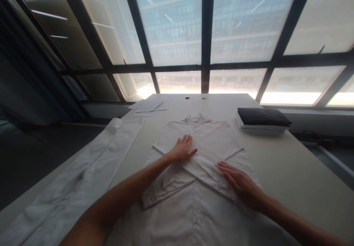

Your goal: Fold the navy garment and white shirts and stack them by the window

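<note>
Two long cloth sleeves (166, 190) cross over a white collared shirt (196, 216) on the pale, smooth-topped table (304, 172); left hand (182, 149) and right hand (240, 183), apart and unclenched, lie over them, presumably flattening them.

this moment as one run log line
left hand: flat on white button-front shirt | right hand: on shirt | sleeves: crossed over shirt front | nearby, right: dark folded cloth

white shirt (204, 167) partly below the bottom edge
</note>
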{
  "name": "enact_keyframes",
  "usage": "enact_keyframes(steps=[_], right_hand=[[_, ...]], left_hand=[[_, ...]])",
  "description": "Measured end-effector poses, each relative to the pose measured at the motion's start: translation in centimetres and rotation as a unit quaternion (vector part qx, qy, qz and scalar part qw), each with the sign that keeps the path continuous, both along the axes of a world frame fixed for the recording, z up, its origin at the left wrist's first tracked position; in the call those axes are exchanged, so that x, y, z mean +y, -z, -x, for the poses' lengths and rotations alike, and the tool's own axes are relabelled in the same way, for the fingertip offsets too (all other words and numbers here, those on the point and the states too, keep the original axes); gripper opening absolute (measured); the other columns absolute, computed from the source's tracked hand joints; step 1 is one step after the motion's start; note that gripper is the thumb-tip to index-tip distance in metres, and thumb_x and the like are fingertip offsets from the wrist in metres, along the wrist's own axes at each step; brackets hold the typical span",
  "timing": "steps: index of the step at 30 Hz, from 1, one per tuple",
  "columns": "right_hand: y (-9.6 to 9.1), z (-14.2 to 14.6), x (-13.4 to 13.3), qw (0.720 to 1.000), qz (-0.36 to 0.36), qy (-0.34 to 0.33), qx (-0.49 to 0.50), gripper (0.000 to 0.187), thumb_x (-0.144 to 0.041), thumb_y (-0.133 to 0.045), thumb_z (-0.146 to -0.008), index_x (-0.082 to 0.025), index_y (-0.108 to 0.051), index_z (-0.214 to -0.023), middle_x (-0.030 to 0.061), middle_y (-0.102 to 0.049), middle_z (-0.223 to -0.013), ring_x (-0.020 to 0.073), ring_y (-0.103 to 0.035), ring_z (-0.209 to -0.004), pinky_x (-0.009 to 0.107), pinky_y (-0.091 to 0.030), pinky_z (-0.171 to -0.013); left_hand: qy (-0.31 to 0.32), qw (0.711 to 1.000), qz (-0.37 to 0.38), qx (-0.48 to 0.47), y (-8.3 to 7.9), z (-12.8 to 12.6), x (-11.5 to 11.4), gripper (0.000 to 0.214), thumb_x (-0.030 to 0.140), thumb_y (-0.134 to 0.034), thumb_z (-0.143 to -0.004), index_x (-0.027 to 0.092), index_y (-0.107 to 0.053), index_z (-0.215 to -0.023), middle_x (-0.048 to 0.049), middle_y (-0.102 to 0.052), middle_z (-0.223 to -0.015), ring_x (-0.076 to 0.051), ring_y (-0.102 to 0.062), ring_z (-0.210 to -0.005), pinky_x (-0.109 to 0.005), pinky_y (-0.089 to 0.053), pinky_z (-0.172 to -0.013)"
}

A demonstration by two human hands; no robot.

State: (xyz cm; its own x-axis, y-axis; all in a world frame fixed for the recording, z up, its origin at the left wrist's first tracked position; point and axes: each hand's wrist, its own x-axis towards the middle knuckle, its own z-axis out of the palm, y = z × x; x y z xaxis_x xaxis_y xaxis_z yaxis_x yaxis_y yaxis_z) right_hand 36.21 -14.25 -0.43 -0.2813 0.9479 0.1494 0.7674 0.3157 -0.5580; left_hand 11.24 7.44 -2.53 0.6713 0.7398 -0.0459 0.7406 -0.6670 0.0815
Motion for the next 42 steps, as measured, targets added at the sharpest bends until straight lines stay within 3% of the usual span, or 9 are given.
enact_keyframes(steps=[3,6,11,15,22,26,33,36,42], right_hand=[[-1.1,2.8,2.3,0.999,-0.026,-0.001,-0.023,0.054,-0.040,-0.034,-0.106,-0.012,-0.051,-0.148,0.0153,-0.045,-0.155,0.0254,-0.035,-0.148,0.048,-0.031,-0.121],[-1.4,7.1,5.0,0.998,-0.034,-0.025,-0.053,0.060,-0.041,-0.041,-0.103,-0.010,-0.040,-0.154,0.0173,-0.033,-0.161,0.0288,-0.025,-0.152,0.051,-0.024,-0.123],[0.4,11.7,7.4,0.997,0.007,0.013,-0.078,0.081,-0.050,-0.046,-0.100,0.002,-0.022,-0.158,0.0246,-0.019,-0.164,0.0344,-0.014,-0.154,0.052,-0.017,-0.124],[1.5,10.6,6.2,0.995,0.008,0.004,-0.100,0.086,-0.058,-0.043,-0.100,-0.001,-0.019,-0.160,0.0231,-0.013,-0.166,0.0332,-0.009,-0.155,0.052,-0.010,-0.125],[0.7,6.8,1.1,0.990,0.033,-0.038,-0.131,0.079,-0.057,-0.041,-0.100,-0.009,-0.023,-0.160,0.0187,-0.013,-0.166,0.0302,-0.006,-0.155,0.055,-0.011,-0.124],[1.0,5.7,-2.4,0.988,0.025,-0.008,-0.154,0.075,-0.044,-0.051,-0.097,-0.009,-0.029,-0.159,0.0184,-0.022,-0.164,0.0313,-0.018,-0.154,0.055,-0.021,-0.123],[2.5,4.0,-6.8,0.947,-0.122,0.083,-0.285,0.047,0.001,-0.049,-0.085,-0.005,-0.064,-0.129,0.0220,-0.063,-0.136,0.0306,-0.060,-0.127,0.042,-0.049,-0.106],[1.3,3.7,-7.1,0.938,-0.125,0.090,-0.311,0.044,0.007,-0.048,-0.081,-0.008,-0.070,-0.116,0.0198,-0.070,-0.123,0.0287,-0.067,-0.116,0.037,-0.054,-0.097],[-2.2,3.9,-7.3,0.950,-0.033,0.081,-0.298,0.034,0.009,-0.050,-0.081,-0.015,-0.071,-0.089,0.0110,-0.076,-0.090,0.0221,-0.073,-0.082,0.027,-0.056,-0.075]], left_hand=[[0.036,0.999,-0.030,-0.009,0.6,0.1,-2.2,0.087,0.069,-0.028,-0.098,0.008,-0.022,-0.160,-0.0202,-0.016,-0.166,-0.034,-0.010,-0.155,-0.056,-0.014,-0.123],[0.050,0.997,-0.060,-0.007,0.8,0.6,-2.6,0.078,0.057,-0.034,-0.100,0.009,-0.024,-0.160,-0.0191,-0.018,-0.166,-0.033,-0.010,-0.155,-0.055,-0.015,-0.123],[0.055,0.996,-0.074,0.011,0.9,0.8,-2.0,0.063,0.030,-0.031,-0.101,0.010,-0.025,-0.160,-0.0160,-0.022,-0.166,-0.028,-0.013,-0.155,-0.052,-0.018,-0.123],[0.055,0.995,-0.079,0.001,0.9,0.6,-2.1,0.060,0.029,-0.025,-0.103,0.007,-0.027,-0.159,-0.0180,-0.023,-0.165,-0.028,-0.016,-0.155,-0.054,-0.021,-0.122],[0.044,0.997,-0.068,-0.008,0.7,0.3,-2.2,0.061,0.034,-0.027,-0.104,0.012,-0.026,-0.160,-0.0162,-0.024,-0.165,-0.028,-0.018,-0.154,-0.053,-0.019,-0.123],[0.048,0.997,-0.064,-0.010,0.6,0.3,-2.1,0.061,0.035,-0.027,-0.104,0.013,-0.026,-0.161,-0.0158,-0.022,-0.166,-0.029,-0.017,-0.154,-0.054,-0.019,-0.123],[0.048,0.997,-0.067,-0.011,0.9,0.4,-1.7,0.060,0.037,-0.027,-0.105,0.015,-0.026,-0.161,-0.0141,-0.022,-0.166,-0.028,-0.017,-0.154,-0.055,-0.022,-0.122],[0.051,0.996,-0.068,-0.013,1.0,0.4,-1.6,0.060,0.036,-0.027,-0.105,0.015,-0.026,-0.161,-0.0144,-0.023,-0.166,-0.028,-0.018,-0.154,-0.056,-0.022,-0.121],[0.048,0.997,-0.061,-0.018,0.9,0.4,-1.6,0.061,0.038,-0.026,-0.105,0.015,-0.026,-0.161,-0.0140,-0.022,-0.166,-0.028,-0.018,-0.154,-0.056,-0.022,-0.122]])
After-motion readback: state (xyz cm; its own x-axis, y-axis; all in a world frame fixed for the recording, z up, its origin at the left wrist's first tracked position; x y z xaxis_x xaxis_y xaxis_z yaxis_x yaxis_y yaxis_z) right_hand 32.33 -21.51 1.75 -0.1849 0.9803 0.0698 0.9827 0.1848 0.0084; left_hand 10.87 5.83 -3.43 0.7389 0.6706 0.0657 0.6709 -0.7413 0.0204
